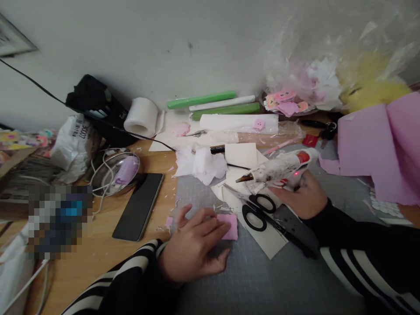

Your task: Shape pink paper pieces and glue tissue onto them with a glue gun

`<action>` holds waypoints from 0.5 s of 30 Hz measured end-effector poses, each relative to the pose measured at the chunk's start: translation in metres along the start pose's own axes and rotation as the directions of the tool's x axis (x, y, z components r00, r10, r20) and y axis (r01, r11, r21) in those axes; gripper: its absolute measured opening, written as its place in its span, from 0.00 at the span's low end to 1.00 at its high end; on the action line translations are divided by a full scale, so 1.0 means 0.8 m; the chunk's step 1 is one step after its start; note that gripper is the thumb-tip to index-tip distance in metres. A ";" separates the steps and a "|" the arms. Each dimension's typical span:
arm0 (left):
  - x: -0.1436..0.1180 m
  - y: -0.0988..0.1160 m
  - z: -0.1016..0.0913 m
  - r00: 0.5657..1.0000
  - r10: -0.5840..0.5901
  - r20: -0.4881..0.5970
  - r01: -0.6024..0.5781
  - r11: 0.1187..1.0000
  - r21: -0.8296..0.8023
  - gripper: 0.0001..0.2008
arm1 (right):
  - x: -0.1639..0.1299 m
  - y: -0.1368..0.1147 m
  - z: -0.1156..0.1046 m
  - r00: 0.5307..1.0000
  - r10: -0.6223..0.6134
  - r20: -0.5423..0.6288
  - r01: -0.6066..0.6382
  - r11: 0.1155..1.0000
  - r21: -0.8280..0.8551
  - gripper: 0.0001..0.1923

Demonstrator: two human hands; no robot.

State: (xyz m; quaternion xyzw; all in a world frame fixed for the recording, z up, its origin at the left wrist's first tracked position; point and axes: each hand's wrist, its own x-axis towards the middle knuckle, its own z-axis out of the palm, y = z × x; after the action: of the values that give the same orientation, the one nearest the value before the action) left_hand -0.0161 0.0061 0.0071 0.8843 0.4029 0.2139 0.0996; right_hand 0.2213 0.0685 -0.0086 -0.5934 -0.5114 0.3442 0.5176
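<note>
My right hand (pixel 303 194) is wrapped round the handle of a white hot glue gun (pixel 274 169), its dark stained nozzle pointing left and a small red light glowing on its side. Flat on the grey cutting mat (pixel 262 280), a small pink paper piece (pixel 231 226) lies under the fingertips of my left hand (pixel 200 245). The left fingers are stretched out and apart, the thumb off to the right. Black-handled scissors (pixel 259 212) rest between both hands, over a cream card (pixel 271 245).
A dark phone (pixel 139 208) and a metal bowl (pixel 133 183) with cables lie to the left. Crumpled white tissue (pixel 205 164), a toilet roll (pixel 141 117) and green rolls (pixel 201 99) sit toward the wall. Large pink sheets (pixel 364 144) stand at right.
</note>
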 end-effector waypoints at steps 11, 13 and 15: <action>-0.003 0.004 0.003 0.999 0.002 0.053 -0.004 0.999 0.049 0.11 | -0.001 0.009 -0.003 1.000 0.018 0.025 -0.018 1.000 -0.005 0.17; -0.005 0.006 0.006 1.000 0.007 0.015 -0.008 0.998 0.059 0.12 | -0.001 0.010 -0.003 0.999 0.028 0.027 -0.028 0.999 -0.016 0.18; -0.006 0.007 0.009 1.000 0.022 -0.016 -0.020 0.996 0.089 0.14 | -0.001 0.011 -0.004 0.999 0.033 0.034 -0.032 0.999 -0.023 0.18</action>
State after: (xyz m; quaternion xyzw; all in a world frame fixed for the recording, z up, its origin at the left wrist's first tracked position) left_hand -0.0120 -0.0011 0.0011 0.8902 0.4035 0.2043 0.0543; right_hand 0.2265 0.0675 -0.0168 -0.6015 -0.5144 0.3568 0.4963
